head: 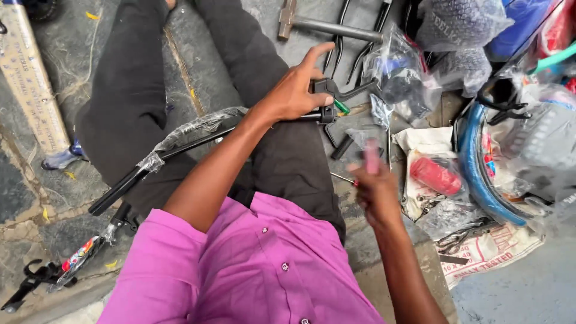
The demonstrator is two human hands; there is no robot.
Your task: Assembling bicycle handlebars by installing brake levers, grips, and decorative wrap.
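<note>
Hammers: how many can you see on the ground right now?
1. A metal hammer with a grey steel handle lies on the stone floor at the top of the view, beyond the left hand. Others may be hidden under the clear plastic bags on the right.

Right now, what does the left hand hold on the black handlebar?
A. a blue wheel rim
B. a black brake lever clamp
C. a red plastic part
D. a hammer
B: the left hand closes on the black brake lever clamp at the end of the handlebar, while the hammer lies apart on the ground.
</note>
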